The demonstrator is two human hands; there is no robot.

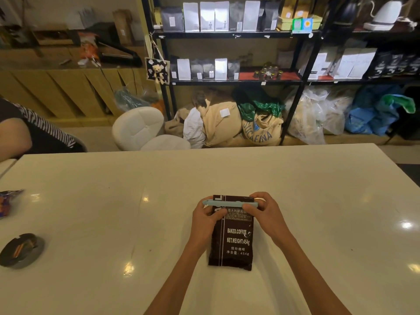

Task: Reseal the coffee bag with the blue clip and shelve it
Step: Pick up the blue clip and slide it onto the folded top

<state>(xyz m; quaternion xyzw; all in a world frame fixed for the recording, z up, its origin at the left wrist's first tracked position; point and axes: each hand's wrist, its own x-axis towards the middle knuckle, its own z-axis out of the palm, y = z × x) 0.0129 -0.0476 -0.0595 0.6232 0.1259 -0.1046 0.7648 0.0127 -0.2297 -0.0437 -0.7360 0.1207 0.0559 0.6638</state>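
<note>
A dark brown coffee bag (234, 244) with white print lies flat on the white table (113, 223), its top end pointing away from me. A pale blue clip (229, 203) lies across the bag near its top edge. My left hand (204, 218) grips the bag's left side, thumb on the bag just under the clip's left end. My right hand (263, 212) pinches the clip's right end against the bag. The black shelving (227, 35) stands beyond the table, holding several white and dark bags.
A dark round ashtray (21, 250) sits near the table's left edge, with a crumpled wrapper (9, 201) farther back. Another person's arm (13, 135) is at the far left. A white chair (141, 128) and sacks (261, 130) stand between the table and the shelves.
</note>
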